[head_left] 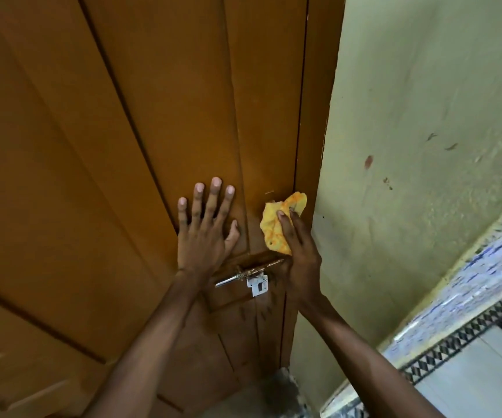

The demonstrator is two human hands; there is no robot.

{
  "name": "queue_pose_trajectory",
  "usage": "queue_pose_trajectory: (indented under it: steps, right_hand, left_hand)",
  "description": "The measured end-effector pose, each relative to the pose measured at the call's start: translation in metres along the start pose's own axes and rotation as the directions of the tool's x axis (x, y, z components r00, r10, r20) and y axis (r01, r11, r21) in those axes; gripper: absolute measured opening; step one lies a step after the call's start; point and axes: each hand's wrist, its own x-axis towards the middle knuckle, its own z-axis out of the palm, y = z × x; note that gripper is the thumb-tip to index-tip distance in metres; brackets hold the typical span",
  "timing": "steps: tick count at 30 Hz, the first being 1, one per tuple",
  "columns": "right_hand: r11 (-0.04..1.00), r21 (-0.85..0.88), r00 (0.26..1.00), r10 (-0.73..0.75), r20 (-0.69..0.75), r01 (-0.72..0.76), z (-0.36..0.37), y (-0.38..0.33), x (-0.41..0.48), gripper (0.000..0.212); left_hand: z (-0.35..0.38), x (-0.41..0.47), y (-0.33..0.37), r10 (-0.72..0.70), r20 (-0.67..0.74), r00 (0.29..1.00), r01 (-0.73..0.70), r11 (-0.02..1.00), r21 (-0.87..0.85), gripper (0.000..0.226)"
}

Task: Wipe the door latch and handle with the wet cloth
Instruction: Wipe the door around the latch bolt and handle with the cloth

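Yellow cloth (pixel 280 223) is bunched under my right hand (pixel 296 251), pressed against the door (pixel 123 146) close to its edge, just above the latch (pixel 249 274); the fingers (pixel 286 224) are clenched on the cloth, thumb side hidden, so I judge the grasp from the top only. My left hand (pixel 204 233) lies flat on the door panel with its fingers spread and released, holding nothing, just left of the cloth and above the bolt's free end. From the head view the latch sits below both hands, its metal bolt slanting across and a pale plate (pixel 257 286) hanging under it; I cannot make out a separate handle, so I may miss it. As I see it, the cloth is on wood, not metal, so the first risk is wiping the wrong spot. Sliding down, a loose fold could snag on the bolt or plate and pull free. Pressing hard near the door's edge could swing it or pinch my fingers against the frame (pixel 313 146).
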Motion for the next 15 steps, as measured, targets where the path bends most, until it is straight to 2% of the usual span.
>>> queue_pose_trajectory:
  steps: [3, 5, 8, 10, 13, 15]
  right_hand:
    - [0.995, -0.06, 0.996, -0.084, -0.002, 0.084, 0.003, -0.016, 0.02, 0.062]
    - [0.995, -0.066, 0.997, -0.077, -0.022, 0.076, 0.007, -0.02, 0.02, 0.057]
    - [0.999, 0.019, 0.999, -0.042, -0.002, 0.042, 0.012, -0.006, -0.012, 0.07]
    - [0.998, 0.064, 0.997, -0.013, 0.071, 0.008, 0.017, 0.013, -0.036, 0.058]
    - [0.996, 0.089, 0.988, 0.005, 0.152, -0.019, 0.016, 0.024, -0.05, 0.06]
    - [0.991, 0.134, 0.995, 0.001, 0.101, -0.014, 0.009, 0.015, -0.039, 0.053]
  left_hand:
    - [0.001, 0.0, 0.0, 0.001, -0.002, 1.0, -0.001, 1.0, 0.002, 0.074]
    - [0.0, 0.001, 0.0, 0.002, 0.003, 1.0, -0.002, 1.0, -0.004, 0.075]
    - [0.003, 0.0, 0.0, -0.001, 0.01, 1.0, 0.001, 1.0, -0.016, 0.076]
    - [0.0, 0.003, 0.0, -0.01, 0.02, 1.0, 0.011, 1.0, -0.019, 0.076]
    - [0.001, 0.0, 0.0, -0.005, 0.012, 1.0, 0.006, 1.0, -0.012, 0.076]
    - [0.001, 0.001, 0.0, -0.005, 0.007, 1.0, 0.005, 1.0, -0.005, 0.077]
